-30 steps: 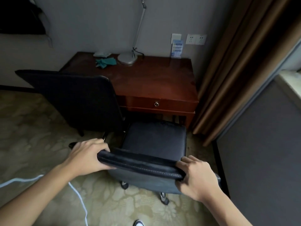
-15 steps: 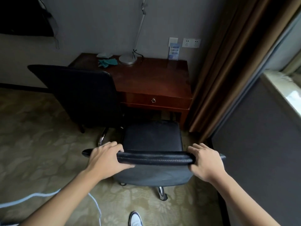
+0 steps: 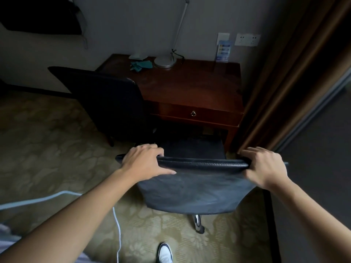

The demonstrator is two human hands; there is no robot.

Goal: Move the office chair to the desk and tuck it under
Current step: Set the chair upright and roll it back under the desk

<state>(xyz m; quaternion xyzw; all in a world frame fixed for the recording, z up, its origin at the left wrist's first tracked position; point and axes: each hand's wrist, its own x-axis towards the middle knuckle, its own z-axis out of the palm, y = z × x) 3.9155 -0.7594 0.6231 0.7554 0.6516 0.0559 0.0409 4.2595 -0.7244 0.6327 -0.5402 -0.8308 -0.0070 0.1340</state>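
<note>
- The left hand grasps the top edge of the office chair backrest, fingers curled over it.
- The right hand is clenched on the same edge at its other end.
- The chair's seat reaches just under the front edge of the desk, below the drawer.
- A second dark chair stands at the desk's left front corner.

Black office chair, reddish-brown desk, floral olive carpet.

Both arms reach forward, nearly straight. The left hand and the right hand are each curled over an edge (fingers on the far side, thumbs toward the person), knuckles up, set well apart.
</note>
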